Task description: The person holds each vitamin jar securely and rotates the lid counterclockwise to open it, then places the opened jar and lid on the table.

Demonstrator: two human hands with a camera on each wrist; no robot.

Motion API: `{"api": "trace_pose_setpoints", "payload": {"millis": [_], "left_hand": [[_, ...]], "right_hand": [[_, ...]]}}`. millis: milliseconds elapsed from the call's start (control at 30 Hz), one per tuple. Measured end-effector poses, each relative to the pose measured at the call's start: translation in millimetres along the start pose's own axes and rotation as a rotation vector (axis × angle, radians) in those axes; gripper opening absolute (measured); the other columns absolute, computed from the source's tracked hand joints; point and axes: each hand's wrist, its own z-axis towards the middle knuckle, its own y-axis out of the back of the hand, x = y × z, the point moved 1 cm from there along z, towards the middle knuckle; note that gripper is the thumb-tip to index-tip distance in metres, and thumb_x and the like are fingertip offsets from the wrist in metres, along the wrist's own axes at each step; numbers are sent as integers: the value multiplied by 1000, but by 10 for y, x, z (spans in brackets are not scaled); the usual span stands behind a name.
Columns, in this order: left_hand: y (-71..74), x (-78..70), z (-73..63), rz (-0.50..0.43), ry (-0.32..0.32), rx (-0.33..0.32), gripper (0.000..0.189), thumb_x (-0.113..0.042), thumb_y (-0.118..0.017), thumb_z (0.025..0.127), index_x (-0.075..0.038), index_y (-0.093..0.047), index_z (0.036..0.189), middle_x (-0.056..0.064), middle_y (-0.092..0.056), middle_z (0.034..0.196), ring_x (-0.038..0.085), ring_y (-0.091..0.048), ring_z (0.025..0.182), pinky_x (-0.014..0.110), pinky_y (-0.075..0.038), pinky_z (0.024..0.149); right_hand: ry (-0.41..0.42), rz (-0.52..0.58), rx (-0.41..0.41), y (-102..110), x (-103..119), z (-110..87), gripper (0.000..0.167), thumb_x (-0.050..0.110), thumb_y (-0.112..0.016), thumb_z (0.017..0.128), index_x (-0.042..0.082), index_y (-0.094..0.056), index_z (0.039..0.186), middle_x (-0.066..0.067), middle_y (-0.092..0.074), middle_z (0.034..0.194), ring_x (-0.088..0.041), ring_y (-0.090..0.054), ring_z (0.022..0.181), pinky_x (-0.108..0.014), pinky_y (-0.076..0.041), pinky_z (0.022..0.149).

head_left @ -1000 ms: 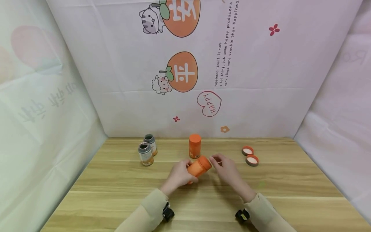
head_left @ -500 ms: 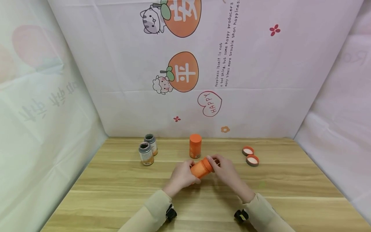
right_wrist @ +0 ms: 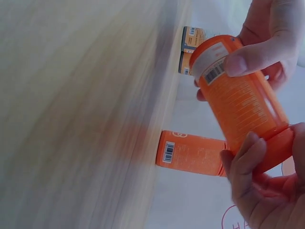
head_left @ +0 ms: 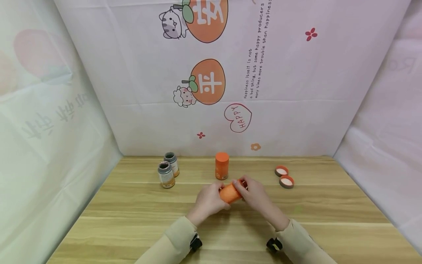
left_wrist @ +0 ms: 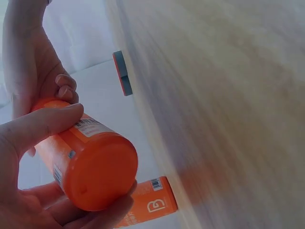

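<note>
My left hand grips the body of an orange bottle, tilted above the wooden table. Its base faces the camera in the left wrist view, where the thumb lies across a label with a barcode. My right hand has its fingers and thumb around the orange lid at the upper end. The lid is on the bottle and partly hidden by those fingers. Just behind the hands, a second orange bottle stands upright with its lid on.
Two grey-necked bottles, a nearer one and a farther one, stand uncapped at the back left. At the back right, two grey-and-orange lids lie with their white insides up. A printed cloth hangs behind the table.
My right hand has moved from beside the lid to a grip around it. The left hand has shifted slightly to the right with the bottle. The other bottles and lids stay put.
</note>
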Motion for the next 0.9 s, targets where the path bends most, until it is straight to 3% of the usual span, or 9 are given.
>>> {"api": "trace_pose_setpoints", "payload": {"millis": [300, 533, 900], "left_hand": [[6, 24, 2, -102, -34, 7, 50, -23, -88, 56, -18, -72, 103, -9, -66, 79, 7, -51, 65, 23, -41, 59], [1, 42, 3, -116, -51, 13, 44, -25, -89, 55, -18, -74, 96, -10, -66, 77, 6, -52, 65, 23, -41, 60], [2, 60, 10, -144, -47, 40, 38, -25, -89, 53, -21, -74, 87, -13, -64, 71, 6, -50, 63, 23, -41, 60]], "right_hand": [[103, 10, 43, 43, -10, -2, 27, 40, -56, 94, 13, -62, 97, 1, -58, 69, -12, -54, 48, -25, -44, 45], [157, 14, 32, 52, -9, -22, 17, 30, -59, 94, 14, -62, 97, 0, -60, 69, -9, -53, 45, -23, -45, 44], [233, -35, 19, 23, -59, -24, 17, 30, -57, 95, 13, -61, 96, 2, -57, 68, -4, -50, 44, -21, -43, 43]]}}
